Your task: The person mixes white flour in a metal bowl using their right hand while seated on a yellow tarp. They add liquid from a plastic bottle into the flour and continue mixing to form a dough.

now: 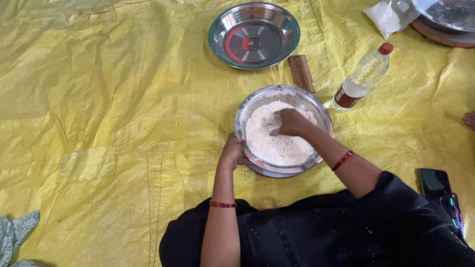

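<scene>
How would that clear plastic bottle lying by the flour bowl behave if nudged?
The bottle lies on its side and looks round, so it would probably roll, though the creased yellow sheet may slow it. It looks only partly filled, so likely light. Its smooth plastic could be slippery.

Right hand [289,122] fingertips: buried in the flour [277,143], hidden.
Pan [448,17], beyond the bottle [361,76]: cut by top edge.
Phone [434,182], right of bowl [324,116]: partly under black sleeve.
</scene>
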